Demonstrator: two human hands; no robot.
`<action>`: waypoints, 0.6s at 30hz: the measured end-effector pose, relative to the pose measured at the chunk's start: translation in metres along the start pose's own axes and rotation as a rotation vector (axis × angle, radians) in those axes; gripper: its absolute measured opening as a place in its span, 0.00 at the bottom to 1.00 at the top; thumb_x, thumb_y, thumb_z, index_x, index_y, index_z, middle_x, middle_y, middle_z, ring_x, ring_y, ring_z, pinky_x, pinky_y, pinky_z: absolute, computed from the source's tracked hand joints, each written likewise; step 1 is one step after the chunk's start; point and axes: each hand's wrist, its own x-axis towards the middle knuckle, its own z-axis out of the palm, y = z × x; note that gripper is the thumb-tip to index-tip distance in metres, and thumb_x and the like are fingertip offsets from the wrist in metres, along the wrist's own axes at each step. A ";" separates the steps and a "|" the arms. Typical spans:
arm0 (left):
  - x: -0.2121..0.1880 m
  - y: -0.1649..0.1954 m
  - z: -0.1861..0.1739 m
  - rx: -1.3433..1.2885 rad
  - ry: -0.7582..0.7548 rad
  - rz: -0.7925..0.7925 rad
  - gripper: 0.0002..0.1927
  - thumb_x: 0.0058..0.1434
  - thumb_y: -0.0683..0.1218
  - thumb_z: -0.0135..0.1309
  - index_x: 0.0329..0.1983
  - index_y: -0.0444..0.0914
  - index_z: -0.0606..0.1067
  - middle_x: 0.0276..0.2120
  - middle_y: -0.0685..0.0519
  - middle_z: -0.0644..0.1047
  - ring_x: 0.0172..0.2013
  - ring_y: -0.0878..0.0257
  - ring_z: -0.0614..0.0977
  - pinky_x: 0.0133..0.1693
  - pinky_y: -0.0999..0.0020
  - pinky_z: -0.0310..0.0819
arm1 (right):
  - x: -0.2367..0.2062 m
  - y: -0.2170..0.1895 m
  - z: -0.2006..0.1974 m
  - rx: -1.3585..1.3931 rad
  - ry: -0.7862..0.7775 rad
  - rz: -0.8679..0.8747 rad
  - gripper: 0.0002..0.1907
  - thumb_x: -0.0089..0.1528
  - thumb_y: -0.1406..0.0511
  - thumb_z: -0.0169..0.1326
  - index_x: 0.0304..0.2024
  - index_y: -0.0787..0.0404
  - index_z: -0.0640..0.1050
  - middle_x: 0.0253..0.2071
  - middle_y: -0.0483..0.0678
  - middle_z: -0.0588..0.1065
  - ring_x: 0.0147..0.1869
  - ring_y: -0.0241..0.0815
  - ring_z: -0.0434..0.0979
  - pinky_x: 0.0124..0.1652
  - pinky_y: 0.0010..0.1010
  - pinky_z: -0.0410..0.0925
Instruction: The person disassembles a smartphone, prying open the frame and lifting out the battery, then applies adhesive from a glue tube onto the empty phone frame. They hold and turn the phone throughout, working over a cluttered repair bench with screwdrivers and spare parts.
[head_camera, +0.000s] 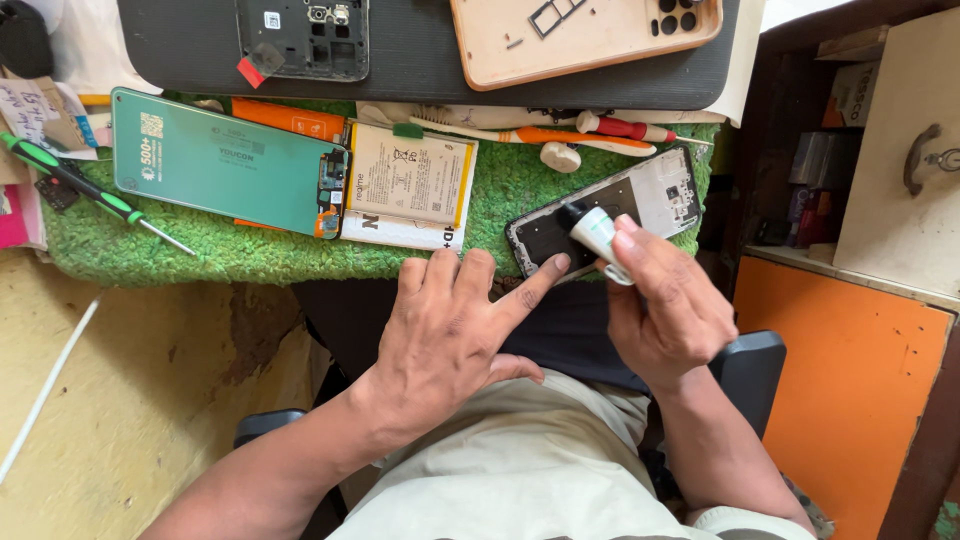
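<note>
While your right hand (665, 310) is pinching the small glue tube (597, 232), light and squeezable, at its body, your left hand (450, 330), fingers spread, is pressing the thin, fragile opened phone (640, 200) right of centre on the green mat (250, 255).

The opened phone (640, 205) lies tilted on the green mat's near edge, back off, showing a dark battery bay and a pale shield plate at its far end. A small white tube (592, 230) (black nozzle down) touches the bay.
</note>
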 end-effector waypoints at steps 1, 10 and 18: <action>0.000 0.000 0.000 -0.005 -0.011 0.000 0.54 0.39 0.73 0.64 0.71 0.54 0.67 0.35 0.50 0.67 0.36 0.53 0.68 0.37 0.55 0.60 | 0.001 0.001 0.000 -0.002 0.006 0.015 0.18 0.63 0.82 0.61 0.54 0.66 0.79 0.50 0.62 0.80 0.55 0.54 0.85 0.51 0.33 0.78; -0.003 -0.003 0.008 -0.173 0.159 0.014 0.47 0.48 0.64 0.70 0.69 0.44 0.68 0.36 0.52 0.69 0.36 0.58 0.72 0.38 0.58 0.64 | 0.001 0.003 -0.003 -0.014 0.002 0.003 0.19 0.65 0.81 0.63 0.57 0.65 0.78 0.52 0.62 0.80 0.55 0.55 0.85 0.52 0.33 0.78; 0.003 -0.001 0.008 -0.225 0.242 -0.177 0.52 0.46 0.58 0.73 0.67 0.26 0.63 0.41 0.40 0.74 0.32 0.50 0.76 0.38 0.59 0.76 | 0.001 0.006 -0.004 -0.018 0.002 0.002 0.20 0.64 0.81 0.63 0.56 0.65 0.78 0.51 0.62 0.80 0.54 0.55 0.85 0.51 0.34 0.78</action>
